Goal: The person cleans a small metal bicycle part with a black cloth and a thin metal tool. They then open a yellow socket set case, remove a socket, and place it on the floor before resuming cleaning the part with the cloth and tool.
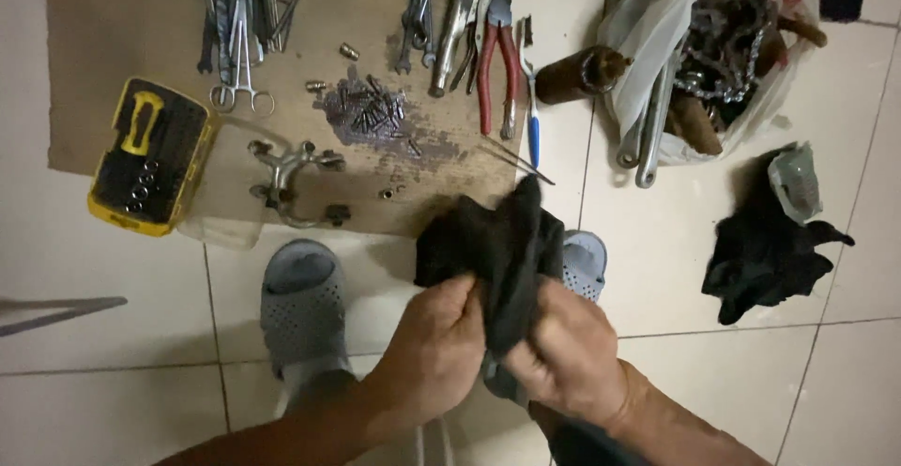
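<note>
head view: looking straight down at a tiled floor, two bare hands low in the middle of the frame
left hand: closed around the lower left part of a black cloth, fingers curled in and clamped on the fabric
right hand: closed on the same black cloth from the right, fingers folded over a bunched part; what may lie inside the folds cannot be told
black cloth position: held up between both hands above the floor, its upper end rising over the near edge of the cardboard sheet and partly covering the right sandal
left sandal: grey, perforated, on the tiles just left of the hands
cardboard sheet contents: yellow bit case open at the left, scissors-like clamps and wrenches at the top, a dark oily patch with small metal pins in the middle, a metal bracket part below it, red-handled pliers and locking pliers to the right
blue-handled tool: lying at the right edge of the cardboard
plastic bag: upper right, holding chain and rusty parts
second black rag: crumpled on the tiles at the right, well apart from the hands
</note>
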